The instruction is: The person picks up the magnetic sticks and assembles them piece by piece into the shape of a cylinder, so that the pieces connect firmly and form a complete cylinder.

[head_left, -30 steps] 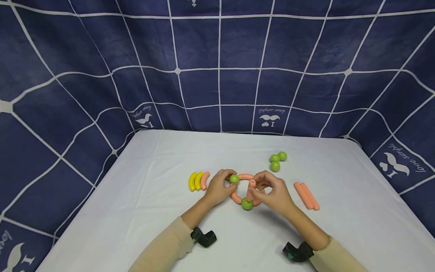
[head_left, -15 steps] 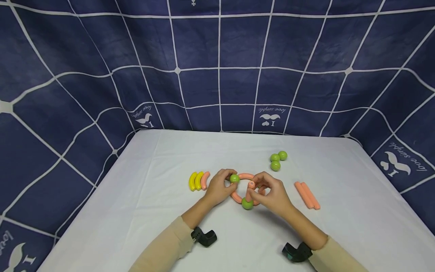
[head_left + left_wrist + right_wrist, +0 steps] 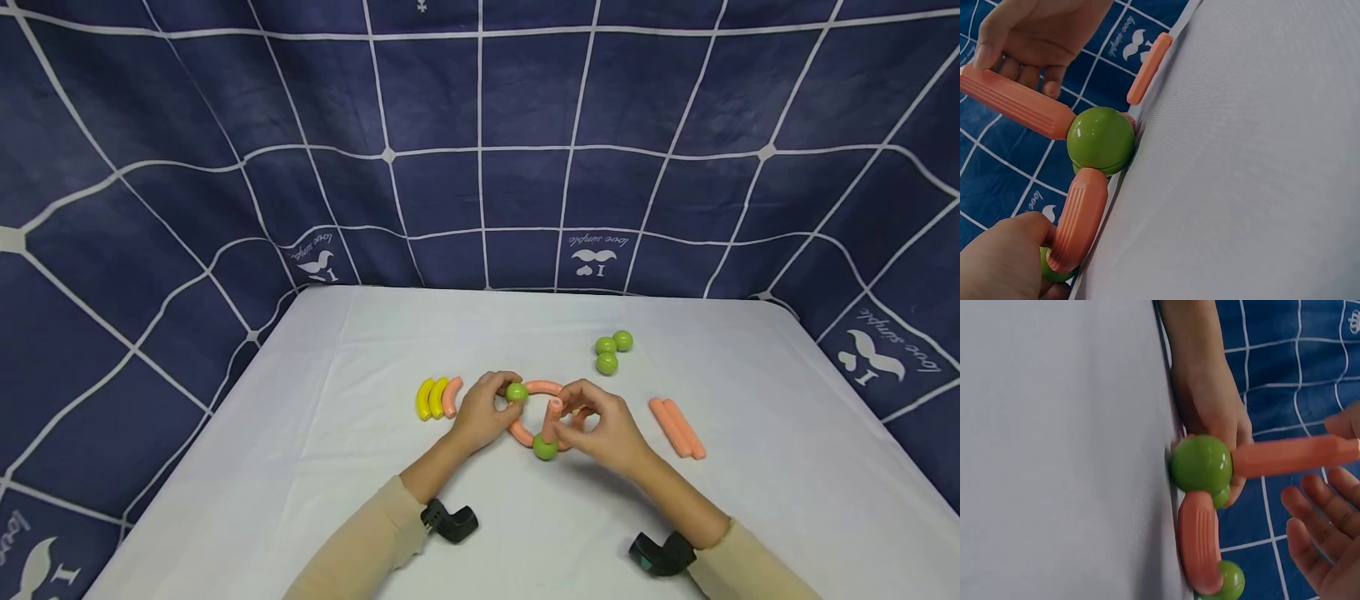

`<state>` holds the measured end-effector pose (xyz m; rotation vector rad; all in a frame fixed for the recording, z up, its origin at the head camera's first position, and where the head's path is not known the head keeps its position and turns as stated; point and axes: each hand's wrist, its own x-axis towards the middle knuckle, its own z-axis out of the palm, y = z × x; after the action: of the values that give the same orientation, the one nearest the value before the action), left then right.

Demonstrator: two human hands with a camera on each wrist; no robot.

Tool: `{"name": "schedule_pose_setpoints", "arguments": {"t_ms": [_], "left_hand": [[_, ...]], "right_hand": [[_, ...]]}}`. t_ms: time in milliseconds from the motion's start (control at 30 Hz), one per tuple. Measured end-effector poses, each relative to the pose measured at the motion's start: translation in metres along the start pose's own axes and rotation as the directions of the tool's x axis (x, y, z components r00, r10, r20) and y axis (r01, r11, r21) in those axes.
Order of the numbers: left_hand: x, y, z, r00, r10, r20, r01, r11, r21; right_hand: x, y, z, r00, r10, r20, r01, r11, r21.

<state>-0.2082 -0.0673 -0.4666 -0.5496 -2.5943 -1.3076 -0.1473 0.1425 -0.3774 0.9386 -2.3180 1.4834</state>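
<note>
On the white table lies a ring of curved orange rods (image 3: pixel 543 387) joined by green balls. A straight orange rod (image 3: pixel 552 421) stands up from the front green ball (image 3: pixel 545 447), its lower end against the ball. My right hand (image 3: pixel 606 423) pinches this rod near its upper end between thumb and fingers; the right wrist view shows the other fingers spread loosely beside the rod (image 3: pixel 1297 455). My left hand (image 3: pixel 482 415) grips the left-back green ball (image 3: pixel 517 392) of the ring, thumb close to the curved rod (image 3: pixel 1079 219). The ring's right side is partly hidden behind my right hand.
Two yellow curved rods (image 3: pixel 431 399) and one orange curved rod (image 3: pixel 452 397) lie left of my left hand. Three green balls (image 3: pixel 607 363) sit together behind the ring. Two straight orange rods (image 3: pixel 677 428) lie side by side at right. A dark blue curtain (image 3: pixel 525 192) surrounds the table.
Both hands keep their places and holds. The upright orange rod has tilted very slightly against the front green ball; the rest stays as it was.
</note>
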Motion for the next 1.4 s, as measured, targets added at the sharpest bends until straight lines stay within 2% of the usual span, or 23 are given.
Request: {"name": "schedule_pose_setpoints", "arguments": {"t_ms": [100,200,367,500,600,700,867,967,1133,1400], "left_hand": [[0.0,0.001,0.0,1.0,-0.007,0.008,0.007,1.0,0.004],[0.0,0.004,-0.001,1.0,-0.021,0.013,0.021,1.0,0.009],[0.0,0.011,-0.003,0.998,-0.059,-0.005,0.059,0.998,0.037],[-0.006,0.018,-0.005,0.997,-0.07,-0.025,0.071,0.996,0.05],[-0.013,0.024,-0.006,0.999,-0.029,-0.026,0.031,0.997,0.072],[-0.022,0.031,-0.005,0.999,0.047,-0.022,-0.045,0.995,0.091],[-0.033,0.046,-0.002,0.985,0.169,-0.012,-0.168,0.982,0.086],[-0.035,0.051,0.002,0.976,0.215,0.034,-0.217,0.97,0.107],[-0.033,0.054,0.01,0.966,0.235,0.107,-0.25,0.956,0.153],[-0.03,0.052,0.009,0.958,0.258,0.129,-0.279,0.941,0.192]], "right_hand": [[-0.001,0.008,-0.006,0.997,0.043,0.071,-0.044,0.999,0.011],[-0.001,0.018,-0.012,0.992,0.074,0.099,-0.076,0.997,0.019],[0.003,0.034,-0.018,0.995,0.087,0.052,-0.087,0.996,0.0],[0.007,0.046,-0.02,0.995,0.102,0.021,-0.102,0.995,-0.008],[0.009,0.052,-0.021,0.993,0.113,0.025,-0.113,0.994,-0.009],[0.01,0.056,-0.019,0.991,0.125,0.037,-0.124,0.992,-0.022],[0.011,0.07,-0.014,0.988,0.15,0.04,-0.147,0.987,-0.066],[0.009,0.089,-0.01,0.986,0.161,0.032,-0.157,0.983,-0.1],[0.007,0.108,-0.008,0.981,0.189,0.031,-0.184,0.974,-0.131],[0.005,0.108,-0.012,0.979,0.203,0.034,-0.196,0.969,-0.148]]}}
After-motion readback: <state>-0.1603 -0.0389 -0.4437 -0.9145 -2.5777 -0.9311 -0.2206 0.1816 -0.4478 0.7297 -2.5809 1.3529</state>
